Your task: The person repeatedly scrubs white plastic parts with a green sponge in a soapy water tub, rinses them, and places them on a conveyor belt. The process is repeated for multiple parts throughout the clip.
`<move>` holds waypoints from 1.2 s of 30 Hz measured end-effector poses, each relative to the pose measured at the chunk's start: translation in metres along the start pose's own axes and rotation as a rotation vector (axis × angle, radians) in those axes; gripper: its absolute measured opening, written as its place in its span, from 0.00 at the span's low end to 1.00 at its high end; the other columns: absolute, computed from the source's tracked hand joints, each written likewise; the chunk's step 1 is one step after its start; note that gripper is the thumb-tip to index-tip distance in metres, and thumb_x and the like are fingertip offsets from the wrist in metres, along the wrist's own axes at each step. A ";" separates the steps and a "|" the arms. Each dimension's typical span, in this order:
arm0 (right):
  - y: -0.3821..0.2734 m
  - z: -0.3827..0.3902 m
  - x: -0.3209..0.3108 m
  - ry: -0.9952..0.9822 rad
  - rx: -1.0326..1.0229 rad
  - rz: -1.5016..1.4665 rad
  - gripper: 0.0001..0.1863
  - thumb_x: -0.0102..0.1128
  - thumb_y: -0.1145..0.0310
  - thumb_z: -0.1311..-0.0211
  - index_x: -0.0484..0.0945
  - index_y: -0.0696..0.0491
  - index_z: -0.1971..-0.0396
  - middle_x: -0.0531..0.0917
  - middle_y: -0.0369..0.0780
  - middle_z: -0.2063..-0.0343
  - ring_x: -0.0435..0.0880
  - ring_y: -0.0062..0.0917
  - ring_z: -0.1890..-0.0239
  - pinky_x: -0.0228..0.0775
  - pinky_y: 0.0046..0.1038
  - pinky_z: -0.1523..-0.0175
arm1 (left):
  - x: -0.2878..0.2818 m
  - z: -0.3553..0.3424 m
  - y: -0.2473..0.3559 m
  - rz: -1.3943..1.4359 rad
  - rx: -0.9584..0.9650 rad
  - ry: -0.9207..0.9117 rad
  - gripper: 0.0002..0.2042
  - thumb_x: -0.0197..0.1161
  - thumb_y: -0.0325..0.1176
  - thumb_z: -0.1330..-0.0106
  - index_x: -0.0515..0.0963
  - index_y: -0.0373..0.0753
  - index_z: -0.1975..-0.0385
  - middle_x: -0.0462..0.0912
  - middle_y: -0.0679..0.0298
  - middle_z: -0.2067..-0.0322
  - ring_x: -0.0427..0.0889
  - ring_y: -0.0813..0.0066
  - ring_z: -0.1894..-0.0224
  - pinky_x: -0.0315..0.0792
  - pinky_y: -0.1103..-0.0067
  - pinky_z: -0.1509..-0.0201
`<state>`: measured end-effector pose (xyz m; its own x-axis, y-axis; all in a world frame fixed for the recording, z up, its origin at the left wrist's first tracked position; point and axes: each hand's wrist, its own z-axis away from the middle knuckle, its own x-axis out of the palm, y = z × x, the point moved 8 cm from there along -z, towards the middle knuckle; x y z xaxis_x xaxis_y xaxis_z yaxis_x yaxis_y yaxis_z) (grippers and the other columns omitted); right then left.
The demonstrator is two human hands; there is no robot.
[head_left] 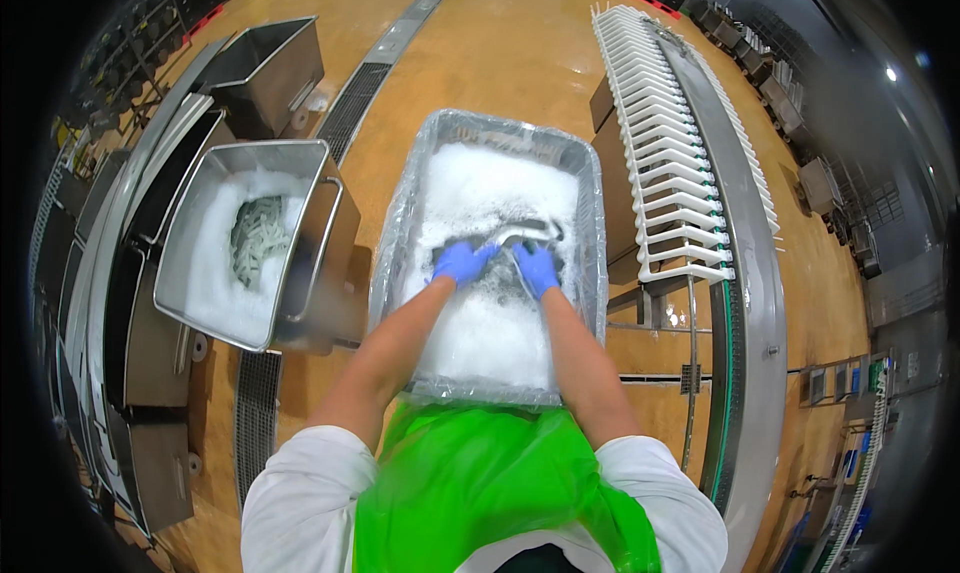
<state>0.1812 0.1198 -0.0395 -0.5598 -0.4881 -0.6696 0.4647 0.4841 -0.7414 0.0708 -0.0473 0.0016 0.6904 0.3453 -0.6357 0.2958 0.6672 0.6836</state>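
A deep tub [388,263] lined with clear plastic stands in front of me, filled with white foam [490,343] over greyish water. Both my hands wear blue gloves and work at the middle of the tub. My left hand [462,262] is closed on one end of a white bent bar [522,232], shaped like the arms on the rack to the right. Close beside it, my right hand [538,269] is closed around part of the same bar, its fingertips partly hidden. Dark shapes show in the water around the hands; I cannot make out what they are.
On the left, a steel bin [318,243] holds foam and several pale pieces [262,238]. More steel bins [265,68] stand behind it. A rack of white bent arms [670,153] runs along a steel conveyor [755,303] on the right. Drain grates [355,103] cross the floor.
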 end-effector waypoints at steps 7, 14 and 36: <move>-0.045 -0.003 0.021 -0.325 -0.012 -0.165 0.17 0.59 0.54 0.40 0.80 0.54 0.63 0.82 0.39 0.71 0.80 0.27 0.71 0.72 0.29 0.67 | 0.026 -0.009 -0.005 -0.461 0.381 -0.117 0.24 0.47 0.49 0.32 0.77 0.31 0.57 0.78 0.39 0.57 0.78 0.44 0.53 0.70 0.62 0.49; -0.102 0.012 -0.018 -0.255 0.329 -0.951 0.15 0.65 0.55 0.42 0.78 0.51 0.65 0.78 0.31 0.75 0.76 0.14 0.76 0.69 0.21 0.76 | -0.034 0.000 0.054 0.247 0.399 0.356 0.17 0.42 0.41 0.29 0.71 0.32 0.60 0.78 0.40 0.66 0.78 0.42 0.59 0.70 0.60 0.53; -0.157 -0.002 -0.067 0.123 -0.603 0.285 0.11 0.47 0.68 0.36 0.78 0.52 0.60 0.79 0.45 0.65 0.81 0.42 0.70 0.75 0.41 0.65 | -0.083 0.013 0.043 -0.095 0.295 -0.111 0.23 0.51 0.47 0.34 0.73 0.37 0.46 0.81 0.52 0.54 0.81 0.63 0.57 0.71 0.71 0.48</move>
<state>0.1444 0.0776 0.1218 -0.5629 -0.2119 -0.7989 0.1620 0.9195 -0.3581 0.0351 -0.0555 0.0885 0.7137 0.2059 -0.6695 0.5295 0.4670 0.7082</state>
